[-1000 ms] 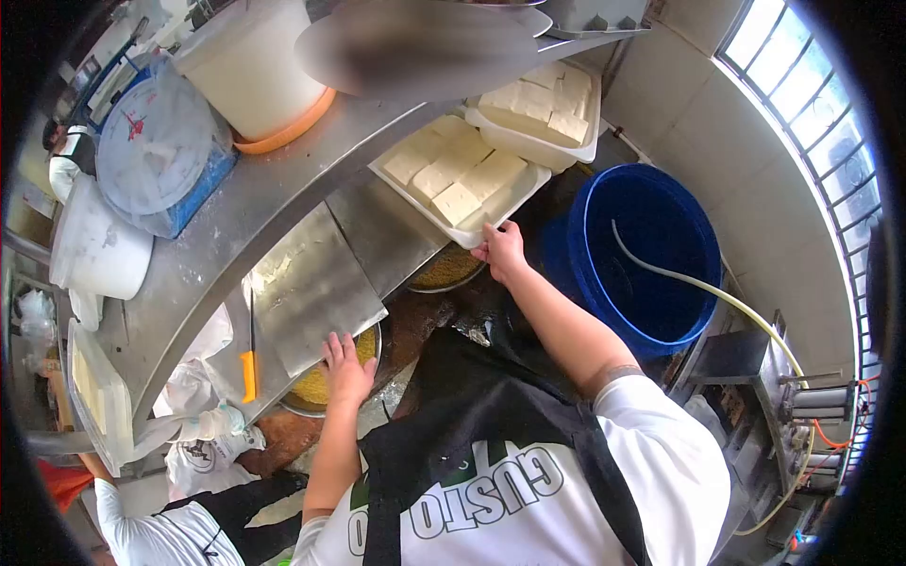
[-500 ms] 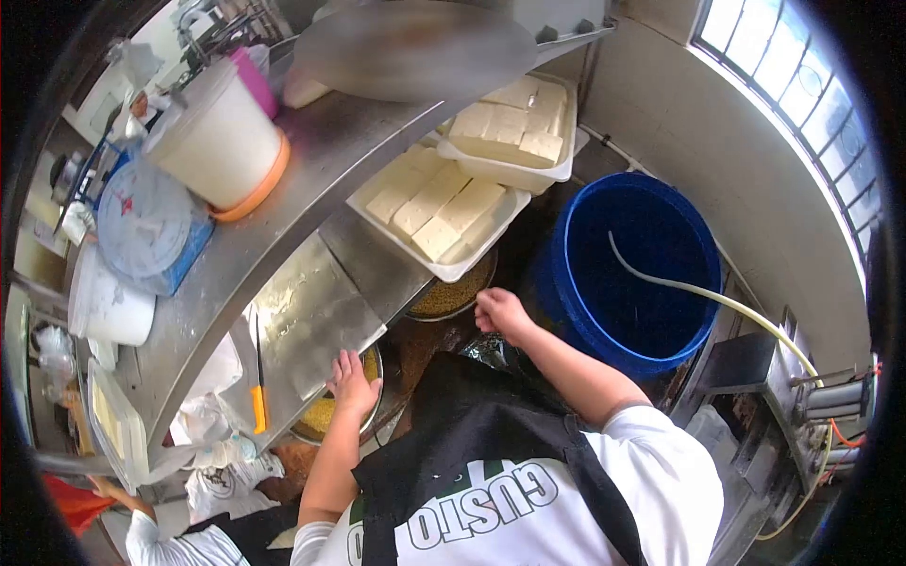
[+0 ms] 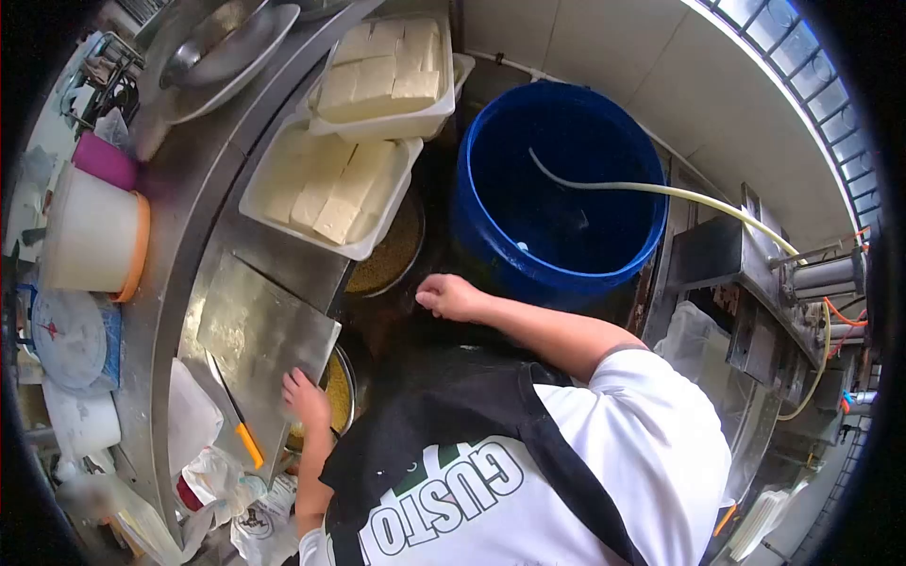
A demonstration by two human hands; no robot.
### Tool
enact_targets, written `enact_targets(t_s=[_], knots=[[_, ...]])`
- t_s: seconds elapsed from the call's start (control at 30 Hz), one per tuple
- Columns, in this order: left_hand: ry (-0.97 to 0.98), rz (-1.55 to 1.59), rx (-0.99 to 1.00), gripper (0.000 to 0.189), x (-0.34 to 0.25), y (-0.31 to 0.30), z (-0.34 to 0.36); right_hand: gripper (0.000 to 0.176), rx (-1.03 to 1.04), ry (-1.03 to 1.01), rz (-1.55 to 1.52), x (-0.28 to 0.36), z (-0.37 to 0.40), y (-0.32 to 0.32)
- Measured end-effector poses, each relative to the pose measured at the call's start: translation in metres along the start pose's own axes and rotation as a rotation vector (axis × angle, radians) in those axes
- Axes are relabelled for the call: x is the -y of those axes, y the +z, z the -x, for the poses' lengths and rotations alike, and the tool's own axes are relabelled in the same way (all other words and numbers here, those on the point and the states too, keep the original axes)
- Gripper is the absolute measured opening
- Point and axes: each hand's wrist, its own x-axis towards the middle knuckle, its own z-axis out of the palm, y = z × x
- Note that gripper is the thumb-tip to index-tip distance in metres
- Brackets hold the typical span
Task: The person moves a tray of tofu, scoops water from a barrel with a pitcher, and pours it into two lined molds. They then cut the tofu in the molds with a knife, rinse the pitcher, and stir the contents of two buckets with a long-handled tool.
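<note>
My left hand (image 3: 308,400) is open, its fingers stretched out at the near edge of a flat metal sheet (image 3: 269,325) on the steel counter. Below that hand is a bowl of yellow grains (image 3: 338,389), partly hidden by the arm. My right hand (image 3: 447,296) hangs in the air with its fingers curled in, and nothing shows in it. It is between the blue barrel (image 3: 469,203) and a basin of brownish grains (image 3: 385,253). A white tub of white blocks (image 3: 330,193) sits on the counter beyond, with a second tub of blocks (image 3: 382,71) behind it.
A knife with an orange handle (image 3: 249,444) lies on the counter at left. A pale hose (image 3: 661,190) runs into the barrel. Metal machinery (image 3: 722,247) stands at right. On the raised shelf are a white bucket (image 3: 90,231) and a scale (image 3: 71,340).
The view has swung to the right, so the tubs, barrel and counter appear farther left. My left hand stays near the metal sheet's edge, and my right hand keeps its curled shape.
</note>
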Motion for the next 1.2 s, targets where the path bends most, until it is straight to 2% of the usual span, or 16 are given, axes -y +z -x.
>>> enact_targets(t_s=[0.03,0.1,0.17,0.2,0.27,0.3,0.37,0.4,0.5,0.63,0.77,0.83,0.97,1.03,1.17,1.2], knots=[[0.088,0.012,-0.137,0.066,0.0,-0.002,0.006,0.034,-0.002,-0.014,0.033,0.003,-0.001,-0.002],[-0.003,0.042,-0.077,0.066,0.001,-0.008,0.007,0.037,-0.049,-0.074,0.072,-0.003,-0.004,0.0],[-0.037,0.125,-0.21,0.068,0.024,-0.021,0.009,0.036,-0.002,0.021,0.038,0.0,-0.002,-0.004],[-0.097,0.108,-0.214,0.068,0.036,-0.036,0.012,0.035,-0.013,0.011,0.037,-0.005,-0.002,-0.003],[-0.026,0.207,-0.304,0.068,0.06,-0.071,0.016,0.033,-0.005,0.028,0.002,-0.012,-0.004,-0.002],[-0.085,0.193,-0.315,0.068,0.075,-0.077,0.019,0.032,0.002,0.062,-0.028,-0.016,-0.004,-0.001],[-0.053,0.429,-0.328,0.067,0.1,-0.087,0.023,0.031,0.003,0.1,-0.041,-0.017,-0.003,0.004],[-0.148,0.531,-0.302,0.063,0.093,-0.111,0.029,0.031,0.03,0.088,-0.037,-0.015,-0.003,0.006],[-0.151,0.693,-0.436,0.057,0.112,-0.105,0.033,0.03,0.062,0.083,0.04,-0.01,-0.005,0.017],[-0.215,0.811,-0.481,0.053,0.113,-0.096,0.039,0.031,0.083,-0.005,0.151,-0.007,-0.009,0.023],[-0.238,0.804,-0.478,0.052,0.112,-0.081,0.042,0.031,0.062,-0.053,0.249,0.024,-0.002,0.023],[-0.238,0.789,-0.472,0.055,0.112,-0.067,0.044,0.032,0.044,-0.085,0.265,0.014,-0.006,0.022],[-0.182,0.569,-0.365,0.068,0.104,-0.049,0.041,0.034,0.087,-0.04,0.285,0.011,-0.005,0.023],[-0.308,0.323,-0.243,0.07,0.083,-0.05,0.035,0.034,0.087,-0.032,0.27,0.009,-0.002,0.021],[-0.316,0.304,-0.211,0.072,0.08,-0.028,0.014,0.033,0.089,-0.058,0.278,0.006,0.002,0.016],[-0.355,0.264,-0.139,0.074,0.077,-0.032,0.011,0.034,0.095,-0.027,0.296,0.017,0.009,0.014]])
